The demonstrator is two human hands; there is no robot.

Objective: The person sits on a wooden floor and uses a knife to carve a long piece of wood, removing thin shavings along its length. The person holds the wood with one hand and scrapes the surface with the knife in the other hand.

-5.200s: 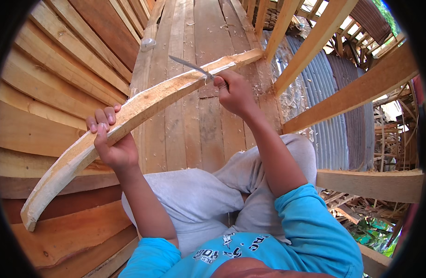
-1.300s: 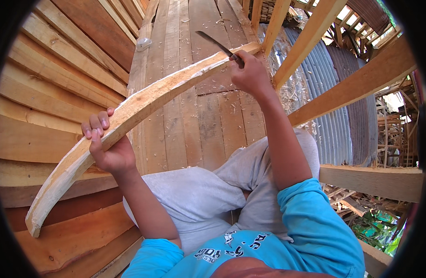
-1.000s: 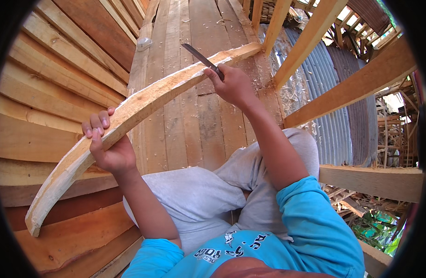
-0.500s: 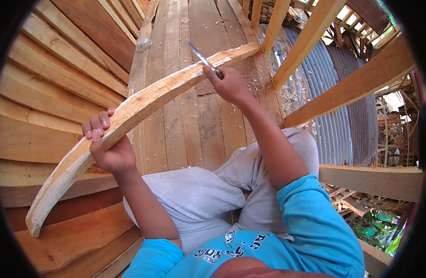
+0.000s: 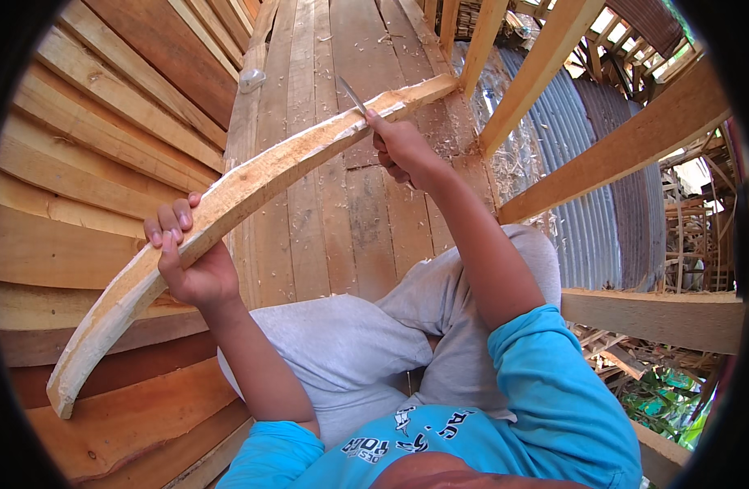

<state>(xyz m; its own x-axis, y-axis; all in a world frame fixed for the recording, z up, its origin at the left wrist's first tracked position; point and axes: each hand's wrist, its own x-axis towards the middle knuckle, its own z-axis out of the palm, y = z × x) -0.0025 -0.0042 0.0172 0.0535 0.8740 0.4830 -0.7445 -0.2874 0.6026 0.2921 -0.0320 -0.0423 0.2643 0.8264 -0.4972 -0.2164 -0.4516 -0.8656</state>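
A long wooden strip [image 5: 260,175], bowed in this view and pale along its edges, slants from the lower left up to the right. My left hand [image 5: 197,261] is wrapped round its lower part, fingers over the far edge and thumb on the near side. Closer to its upper end, my right hand [image 5: 400,147] is closed round a knife, whose handle is mostly hidden in the fist. The narrow metal knife blade [image 5: 352,94] lies across the strip, its tip pointing away past the far edge.
Wood shavings are scattered over the plank floor [image 5: 330,236]. A small clear plastic container [image 5: 251,79] sits at the far left of it. Plank walling [image 5: 89,179] lines the left; wooden posts [image 5: 546,73] and corrugated metal sheets [image 5: 570,147] stand right.
My right hand has turned with the knife, so the blade stands steeper across the strip and its tip has shifted slightly right. My left hand and the strip stay almost in place.
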